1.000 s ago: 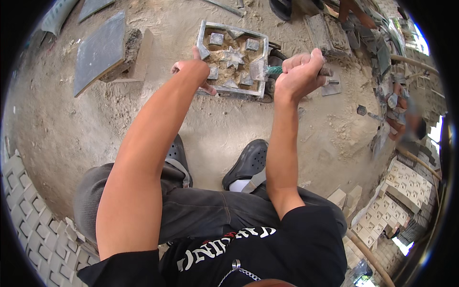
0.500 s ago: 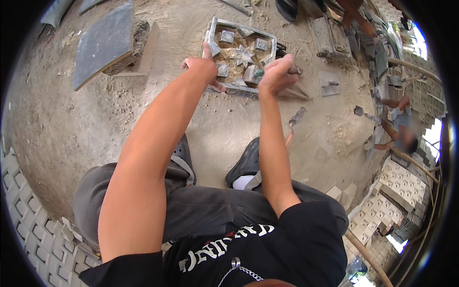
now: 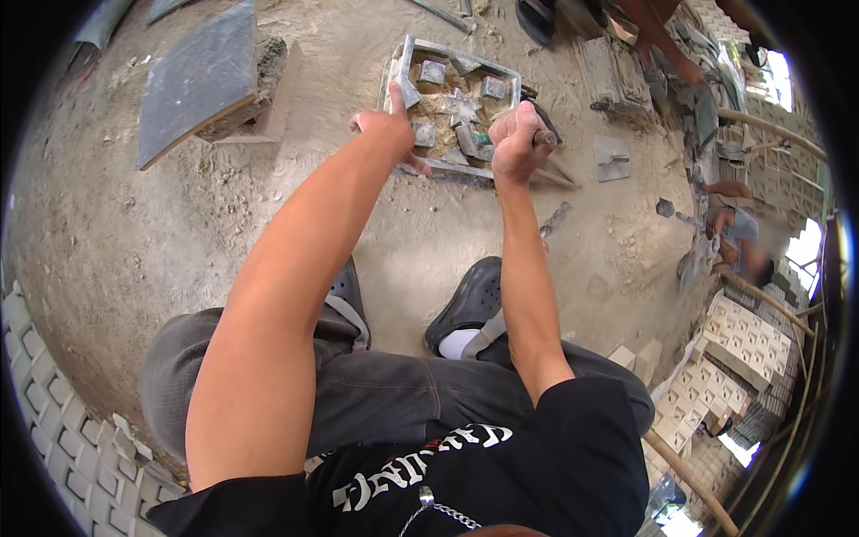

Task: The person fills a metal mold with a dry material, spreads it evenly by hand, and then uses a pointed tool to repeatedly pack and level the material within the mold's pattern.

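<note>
A grey metal mould frame lies on the dusty floor, with sandy material, several small square blocks and a star-shaped piece inside. My left hand spans its near left corner, fingers spread, the index finger stretched along the left side and the thumb by the near rim. Over the frame's right side, my right hand is closed round the wooden handle of a small trowel. The tool's front end is inside the mould near the lower right blocks, and the fist partly hides it.
A dark slab rests tilted on a support at the left. Right of the mould lie a square float and another trowel. Two other people work at the far right, near stacked patterned blocks. My shoes stand close below.
My right fist has turned more upright and shifted slightly right, with the trowel still in it. My left hand keeps its place on the mould's corner; the whole view has shifted slightly.
</note>
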Demonstrator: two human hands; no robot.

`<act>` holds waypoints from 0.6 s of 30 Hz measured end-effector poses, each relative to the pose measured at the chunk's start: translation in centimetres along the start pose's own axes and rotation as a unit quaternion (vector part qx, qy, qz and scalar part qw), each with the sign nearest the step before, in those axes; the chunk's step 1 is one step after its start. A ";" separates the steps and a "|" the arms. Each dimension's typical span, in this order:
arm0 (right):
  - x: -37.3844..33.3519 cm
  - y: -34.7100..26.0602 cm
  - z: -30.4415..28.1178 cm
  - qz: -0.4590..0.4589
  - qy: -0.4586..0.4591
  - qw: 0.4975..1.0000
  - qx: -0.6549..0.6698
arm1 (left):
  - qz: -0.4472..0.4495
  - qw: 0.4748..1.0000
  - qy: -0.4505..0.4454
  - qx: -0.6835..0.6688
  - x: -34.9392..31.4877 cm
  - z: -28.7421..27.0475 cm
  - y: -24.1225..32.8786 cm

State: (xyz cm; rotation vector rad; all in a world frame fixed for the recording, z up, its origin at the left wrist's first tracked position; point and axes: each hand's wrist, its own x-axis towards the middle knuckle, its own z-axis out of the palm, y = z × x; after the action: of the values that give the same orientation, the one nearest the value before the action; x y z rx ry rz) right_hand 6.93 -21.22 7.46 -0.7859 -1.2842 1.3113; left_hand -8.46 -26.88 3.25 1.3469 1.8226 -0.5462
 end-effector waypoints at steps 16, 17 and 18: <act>2.4 -0.9 -0.8 0.029 -0.092 0.994 0.043 | -0.016 1.000 0.005 -0.020 -0.6 -0.5 0.2; 3.1 -1.2 -0.8 0.054 -0.085 0.994 0.050 | -0.018 0.999 0.019 -0.018 -0.6 -0.1 0.2; 3.7 -1.6 -0.9 0.079 -0.078 0.992 0.057 | -0.020 0.999 0.033 -0.016 -0.4 0.1 0.2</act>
State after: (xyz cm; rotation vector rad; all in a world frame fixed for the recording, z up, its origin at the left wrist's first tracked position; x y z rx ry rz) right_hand 7.40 -17.73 9.62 -0.7279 -1.2765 1.5851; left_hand -8.15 -27.15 3.52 1.3226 1.9085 -0.4962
